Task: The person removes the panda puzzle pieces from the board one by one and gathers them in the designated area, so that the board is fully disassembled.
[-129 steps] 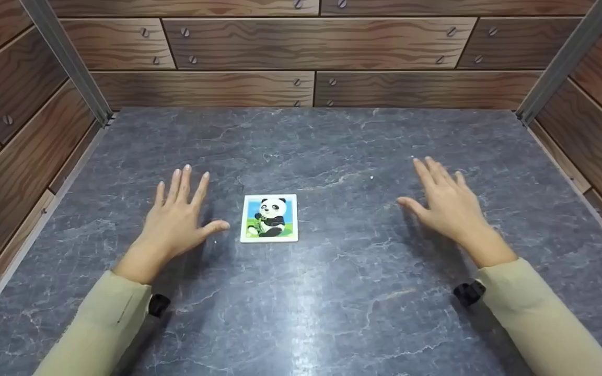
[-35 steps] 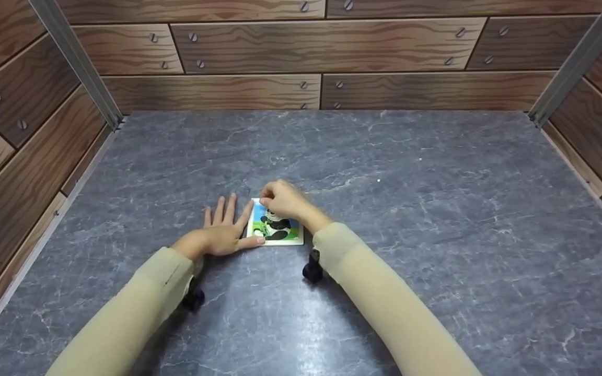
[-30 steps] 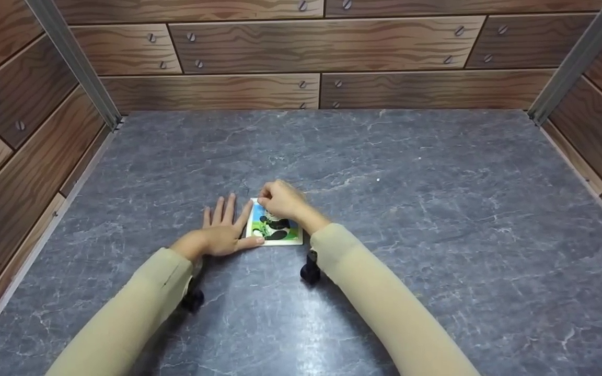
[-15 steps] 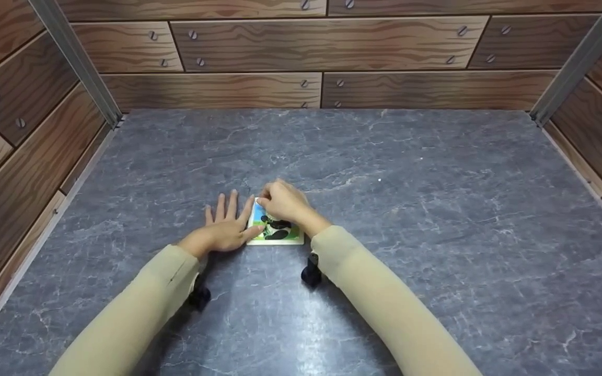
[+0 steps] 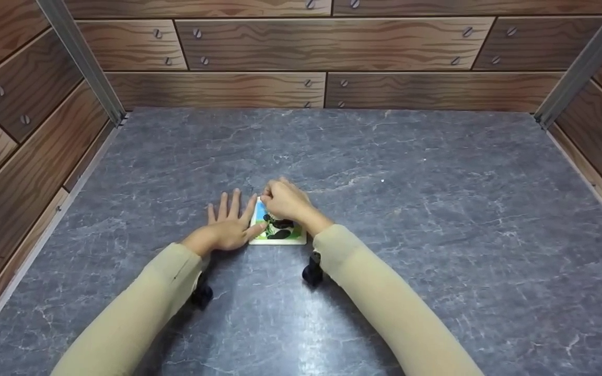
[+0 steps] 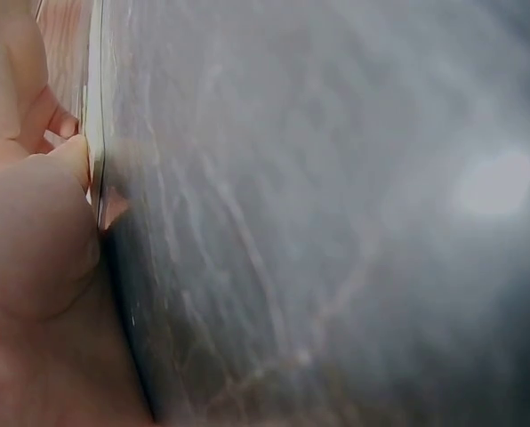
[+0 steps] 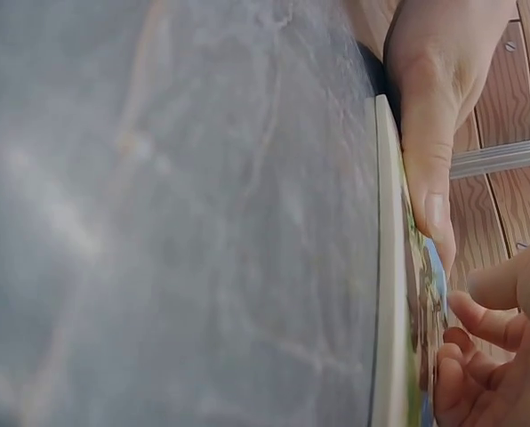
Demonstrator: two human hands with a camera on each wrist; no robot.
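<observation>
A square panda picture board (image 5: 280,239) with a white frame lies flat on the table. In the head view my left hand (image 5: 228,232) is beside its left edge, fingers spread and straight, with the thumb over the lower left of the picture. My right hand (image 5: 288,201) covers the upper right of the board, its fingers curled and thumb near the index finger. The panda's head is hidden under it. In the right wrist view, curled fingertips (image 7: 465,307) are right at the picture's face; I cannot tell whether they pinch anything.
The table (image 5: 437,235) is dark grey with a marble pattern. Wood-patterned panels (image 5: 254,44) enclose its back and sides, with metal posts (image 5: 87,68) at the back corners. A tiny white speck (image 5: 382,180) lies right of the hands.
Both hands have moved inward from wide apart to the board. During the last second the left thumb has shifted up from the bottom edge onto the picture; the right hand has barely moved.
</observation>
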